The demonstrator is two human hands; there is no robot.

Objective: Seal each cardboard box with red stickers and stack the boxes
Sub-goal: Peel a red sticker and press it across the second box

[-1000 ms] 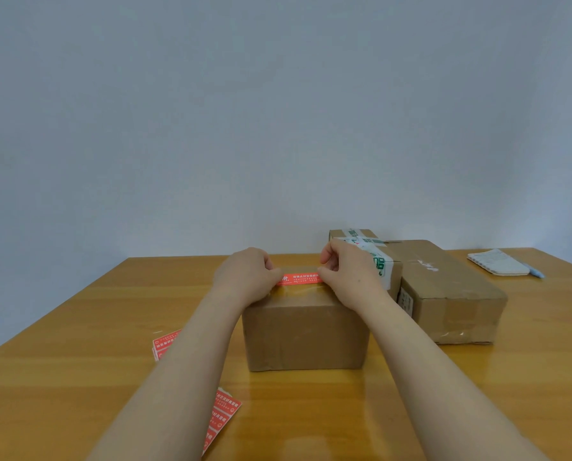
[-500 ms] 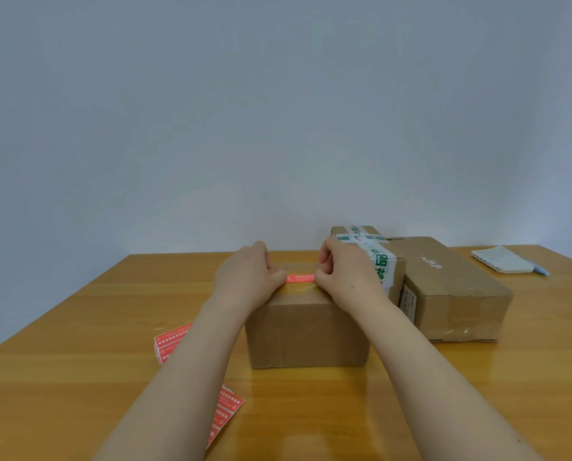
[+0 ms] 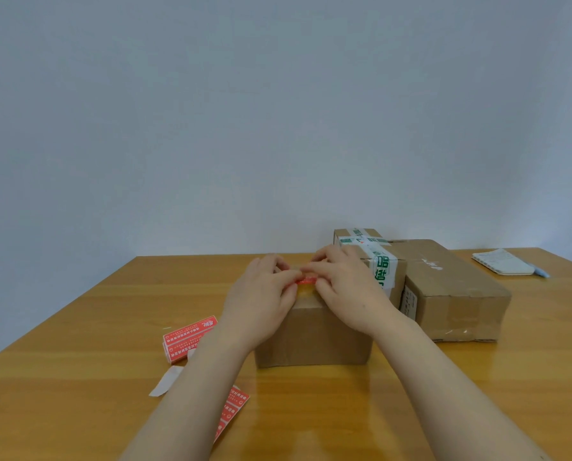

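Plain grey wall stands behind the wooden table (image 3: pixel 78 377) in your head view, where the cardboard box (image 3: pixel 314 337) sits near its middle. Your left hand (image 3: pixel 261 297) and right hand (image 3: pixel 344 291) press curled fingers onto the red sticker (image 3: pixel 306 281) on the box's top; smooth outward along the seam. Most of that sticker is hidden, and whether it lies flat is unclear. Spare stickers (image 3: pixel 190 337) lie left.

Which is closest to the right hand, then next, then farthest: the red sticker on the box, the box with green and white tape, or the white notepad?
From the right hand:
1. Red sticker, under its fingertips.
2. Box with green and white tape, just right.
3. White notepad, far right corner.
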